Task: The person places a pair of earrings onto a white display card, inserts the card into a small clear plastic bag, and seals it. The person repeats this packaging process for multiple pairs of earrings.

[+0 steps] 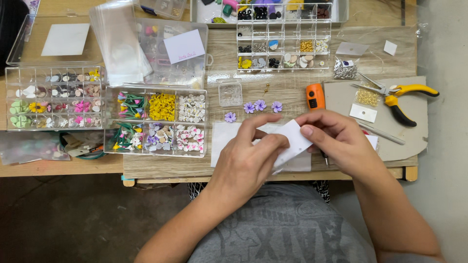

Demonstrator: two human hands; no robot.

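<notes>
Both hands meet over the front edge of the wooden table [165,168]. My left hand [246,158] and my right hand [336,139] pinch a small white card [294,139] between fingers and thumbs. The card has tiny holes in it. Under the hands lies a clear plastic sleeve [222,139] with more white card. Just beyond the fingers, several small purple flower beads [260,105] lie loose on the wood, one more purple flower [230,117] to the left.
Clear compartment boxes of tiny flowers [156,122] and beads [53,97] fill the left side; another bead organiser [282,44] stands at the back. An orange tool [315,96], yellow-handled pliers [399,97] on a cardboard sheet and a small clear tub [230,94] lie nearby.
</notes>
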